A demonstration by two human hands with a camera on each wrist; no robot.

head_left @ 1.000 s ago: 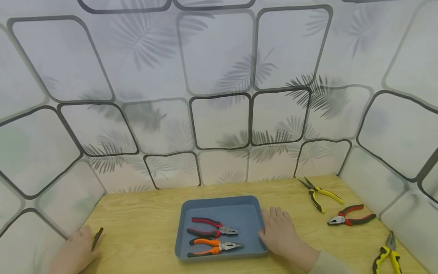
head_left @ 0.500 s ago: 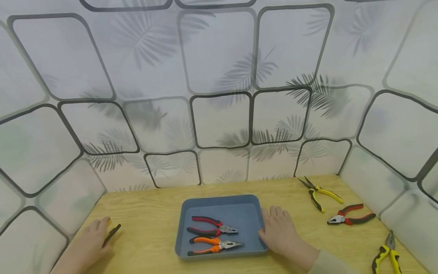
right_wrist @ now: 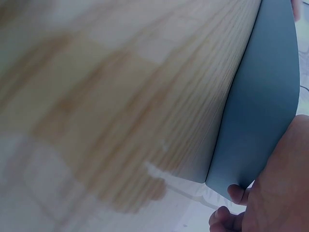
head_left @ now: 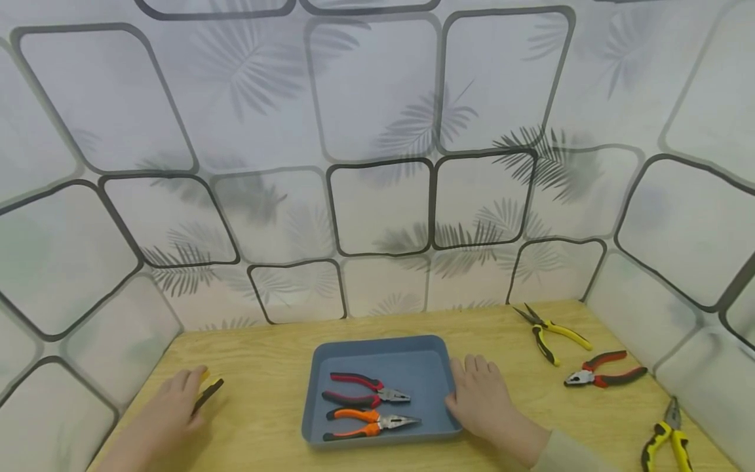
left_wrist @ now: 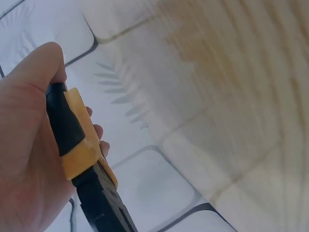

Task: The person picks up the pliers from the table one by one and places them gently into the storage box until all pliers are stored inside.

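Note:
My left hand [head_left: 168, 410] grips a pair of pliers [head_left: 208, 396] over the left part of the table. In the left wrist view their black-and-yellow handles [left_wrist: 80, 157] lie in the palm under the thumb, and the dark jaws point away from the hand. My right hand [head_left: 480, 400] holds the right wall of a blue-grey tray [head_left: 433, 360], thumb at the rim. Inside the tray lie red-and-black pliers [head_left: 368, 391] and, nearer me, orange-and-black long-nose pliers [head_left: 374, 423], both with their jaws to the right. The right wrist view shows the tray's outer wall [right_wrist: 256, 96] beside my fingers.
On the right of the wooden table [head_left: 253, 367] lie yellow-and-black long-nose pliers [head_left: 550, 331], red-and-black pliers [head_left: 604, 373] and another yellow-and-black pair [head_left: 668, 436] near the edge. Patterned walls [head_left: 377, 210] close in the back and both sides.
My left hand has moved to the right across the table with the pliers, toward the tray. The right hand, the tray and the other pliers have stayed in place.

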